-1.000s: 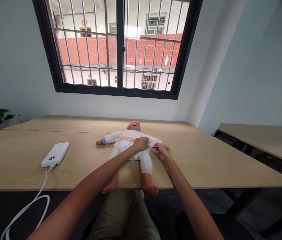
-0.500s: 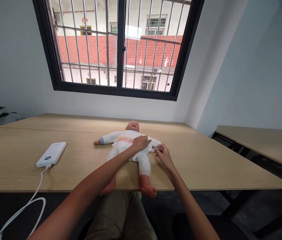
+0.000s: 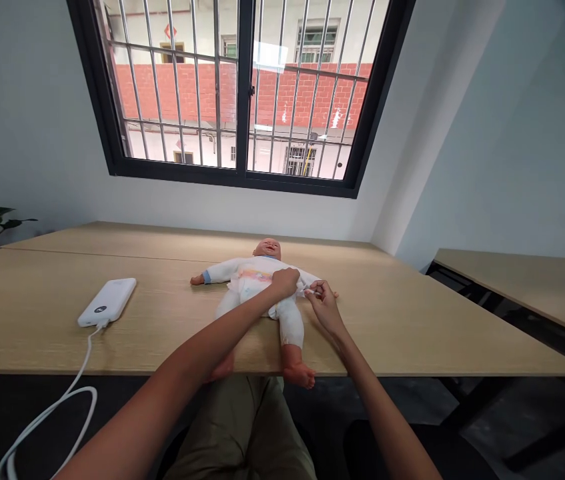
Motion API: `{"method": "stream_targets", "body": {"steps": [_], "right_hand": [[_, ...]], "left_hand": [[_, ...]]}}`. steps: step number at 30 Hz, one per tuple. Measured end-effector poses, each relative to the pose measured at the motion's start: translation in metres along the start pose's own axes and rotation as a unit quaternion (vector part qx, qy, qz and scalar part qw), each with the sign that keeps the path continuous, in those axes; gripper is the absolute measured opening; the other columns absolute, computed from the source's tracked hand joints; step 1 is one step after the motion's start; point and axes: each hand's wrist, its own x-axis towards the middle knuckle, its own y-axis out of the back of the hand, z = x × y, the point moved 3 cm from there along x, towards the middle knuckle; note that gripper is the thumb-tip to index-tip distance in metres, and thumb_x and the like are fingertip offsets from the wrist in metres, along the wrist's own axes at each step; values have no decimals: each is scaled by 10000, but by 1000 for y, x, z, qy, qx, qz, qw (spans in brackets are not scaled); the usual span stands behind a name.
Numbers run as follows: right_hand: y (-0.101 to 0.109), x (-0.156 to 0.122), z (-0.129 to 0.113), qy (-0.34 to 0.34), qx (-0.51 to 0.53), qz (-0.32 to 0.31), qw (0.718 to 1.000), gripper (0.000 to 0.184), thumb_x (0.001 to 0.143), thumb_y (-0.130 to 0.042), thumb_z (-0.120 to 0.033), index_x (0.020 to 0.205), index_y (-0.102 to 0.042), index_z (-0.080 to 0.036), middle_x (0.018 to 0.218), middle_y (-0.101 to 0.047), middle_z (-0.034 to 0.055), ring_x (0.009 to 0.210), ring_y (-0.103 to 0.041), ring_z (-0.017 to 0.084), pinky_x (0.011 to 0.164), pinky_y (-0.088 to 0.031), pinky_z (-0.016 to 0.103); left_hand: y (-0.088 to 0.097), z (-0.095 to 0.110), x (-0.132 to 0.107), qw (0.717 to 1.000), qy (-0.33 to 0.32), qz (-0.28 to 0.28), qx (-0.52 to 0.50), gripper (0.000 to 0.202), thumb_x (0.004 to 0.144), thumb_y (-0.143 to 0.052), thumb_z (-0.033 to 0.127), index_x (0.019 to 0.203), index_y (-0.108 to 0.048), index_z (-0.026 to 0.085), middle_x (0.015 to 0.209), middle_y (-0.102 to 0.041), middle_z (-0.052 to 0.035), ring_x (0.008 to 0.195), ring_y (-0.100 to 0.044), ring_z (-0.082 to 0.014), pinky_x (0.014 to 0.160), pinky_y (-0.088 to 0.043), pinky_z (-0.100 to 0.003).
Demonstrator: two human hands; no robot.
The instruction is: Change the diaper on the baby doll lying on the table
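The soft doll (image 3: 252, 277) looks light, so hold its body. The left hand (image 3: 285, 282) lies on its tummy, maybe gripping, I can't tell. The right fingers (image 3: 315, 291) pinch its white suit (image 3: 307, 283).

No legible text anywhere. White rounded power bank (image 3: 107, 303) on light wood desk (image 3: 37, 340), left of frame: small dark logo, too tiny to read. Red diamond sign (image 3: 171, 31) on white bldg wall (image 3: 197, 20), upper left, seen thru barred window (image 3: 242, 179): marks unreadable.
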Motion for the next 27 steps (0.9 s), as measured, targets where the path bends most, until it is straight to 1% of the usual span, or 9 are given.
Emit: {"method": "stream_targets", "body": {"steps": [3, 6, 9, 12, 14, 16, 20, 24, 27], "right_hand": [[-12, 7, -6, 8, 30, -36, 999, 270, 723, -644, -401, 864, -482, -237, 833, -565, 9, 821, -576, 170, 805, -457, 318], [-22, 20, -7, -19, 81, -59, 995, 297, 694, -667, -384, 882, -482, -247, 796, -591, -5, 828, -594, 174, 809, -468, 323], [-27, 35, -7, -45, 117, -74, 989, 304, 660, -685, -357, 872, -496, -246, 776, -610, -14, 873, -617, 181, 810, -470, 316], [-33, 48, -9, -47, 115, -94, 988, 252, 666, -678, -334, 836, -525, -230, 848, -643, 7, 907, -619, 174, 794, -466, 293], [-39, 54, -12, -44, 96, -121, 987, 231, 672, -671, -319, 841, -548, -222, 841, -649, 7, 855, -612, 159, 750, -467, 276], [-48, 58, -14, -49, 74, -156, 984, 244, 670, -668, -311, 868, -560, -217, 775, -636, -9, 744, -596, 141, 673, -464, 263], [-65, 61, -20, -52, 28, -223, 973, 280, 669, -651, -286, 916, -545, -210, 713, -603, -38, 602, -561, 116, 573, -446, 248], [-75, 63, -23, -54, -39, -254, 965, 293, 681, -618, -251, 961, -545, -208, 712, -594, -38, 597, -562, 119, 538, -434, 234], [-80, 63, -25, -51, -77, -264, 960, 314, 672, -617, -213, 982, -566, -206, 720, -600, -38, 610, -556, 116, 542, -431, 225]], "left_hand": [[6, 6, -14, 999, -3, 33, 5, 220, 879, -512, 195, 1087, -575, 158, 1120, -632, -116, 999, -625, -252, 764, -492, -328], [13, 5, -42, 994, -18, 104, 23, 265, 920, -393, 138, 1136, -547, 155, 1160, -596, -121, 1063, -574, -242, 806, -488, -338], [16, -5, -72, 986, -47, 151, 44, 269, 967, -384, 271, 1092, -590, 151, 1132, -615, -129, 1134, -522, -277, 940, -446, -424], [10, -16, -90, 988, -98, 112, 34, 395, 955, -423, 457, 1210, -560, 189, 1282, -576, -117, 1256, -447, -307, 1060, -343, -539], [5, -20, -95, 988, -136, 71, 23, 440, 964, -392, 475, 1310, -497, 225, 1375, -523, -99, 1296, -422, -309, 1069, -323, -583], [0, -22, -97, 986, -155, 54, 24, 448, 986, -336, 450, 1362, -458, 239, 1422, -486, -96, 1329, -393, -318, 1074, -310, -608], [-9, -21, -100, 986, -146, 70, 26, 448, 1000, -288, 408, 1392, -442, 255, 1488, -416, -93, 1402, -293, -339, 1104, -244, -640], [-12, -21, -103, 984, -153, 94, 10, 450, 1003, -277, 398, 1404, -433, 266, 1498, -405, -82, 1417, -268, -314, 1126, -233, -612], [-13, -20, -104, 983, -159, 90, 7, 442, 1005, -277, 385, 1396, -442, 261, 1483, -426, -81, 1409, -277, -307, 1116, -246, -612]]}}
